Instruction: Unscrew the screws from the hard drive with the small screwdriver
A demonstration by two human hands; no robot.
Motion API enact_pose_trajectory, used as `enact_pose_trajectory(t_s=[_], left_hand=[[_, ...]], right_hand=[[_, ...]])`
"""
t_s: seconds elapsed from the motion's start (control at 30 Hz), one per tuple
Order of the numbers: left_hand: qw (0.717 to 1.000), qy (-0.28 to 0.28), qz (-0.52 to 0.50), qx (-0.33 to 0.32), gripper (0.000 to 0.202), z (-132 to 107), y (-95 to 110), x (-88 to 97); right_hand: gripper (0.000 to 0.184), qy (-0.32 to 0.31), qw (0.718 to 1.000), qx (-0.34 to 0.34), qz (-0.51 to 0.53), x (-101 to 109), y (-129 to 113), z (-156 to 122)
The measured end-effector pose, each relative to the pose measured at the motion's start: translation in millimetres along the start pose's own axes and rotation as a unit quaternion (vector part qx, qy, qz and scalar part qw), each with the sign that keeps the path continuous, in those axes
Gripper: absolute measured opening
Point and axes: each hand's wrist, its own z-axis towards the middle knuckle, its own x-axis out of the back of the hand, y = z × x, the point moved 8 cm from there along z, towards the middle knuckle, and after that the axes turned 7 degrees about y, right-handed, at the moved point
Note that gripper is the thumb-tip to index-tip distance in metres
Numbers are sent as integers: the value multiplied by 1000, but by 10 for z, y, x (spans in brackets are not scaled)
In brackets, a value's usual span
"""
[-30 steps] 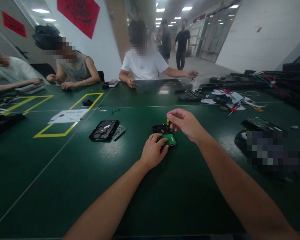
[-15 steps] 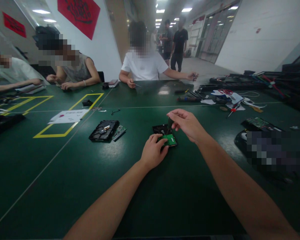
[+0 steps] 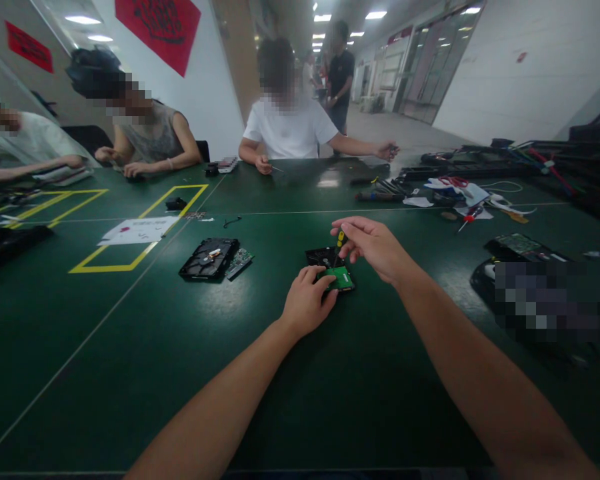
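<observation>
Lying toward the left of the green table (image 3: 180, 373), a white printed sheet (image 3: 143, 230) overlaps a rectangle of yellow tape (image 3: 103, 269). Right of it, a black hard drive (image 3: 207, 259) rests flat, with a loose circuit board (image 3: 240, 263) just beside its right edge. Near the middle, the left hand (image 3: 307, 300) lies over the near left side of a second hard drive (image 3: 321, 255), its fingers bent and the thumb at the near edge; whether they grip or only press cannot be told. This drive sits flat on the tabletop, a green circuit board (image 3: 342, 279) facing up on its nearer half. Above its far right side, the right hand (image 3: 373, 245) pinches a yellow-and-black screwdriver (image 3: 341, 238) between narrowed fingertips, the shaft slanting down toward the board; contact at the tip is too small to tell. Farther right lies a red-handled screwdriver (image 3: 473, 215), well apart.
</observation>
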Motion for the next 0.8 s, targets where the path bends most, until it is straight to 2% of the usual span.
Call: enact_pose_trajectory(t_s=[0.23,0.43,0.6,0.8], left_hand=[[1000,1,-1,1,32,1,4,9],[1000,3,-2,-2,32,3,5,9],[1000,3,3,0,32,1,-1,3],[1000,4,-4,-4,32,0,10,8]], right_hand=[[29,34,999,4,9,39,28,10],[13,28,999,-10,14,36,0,-3],[15,31,999,-29,21,33,30,11],[18,26,999,-14,12,27,43,14]])
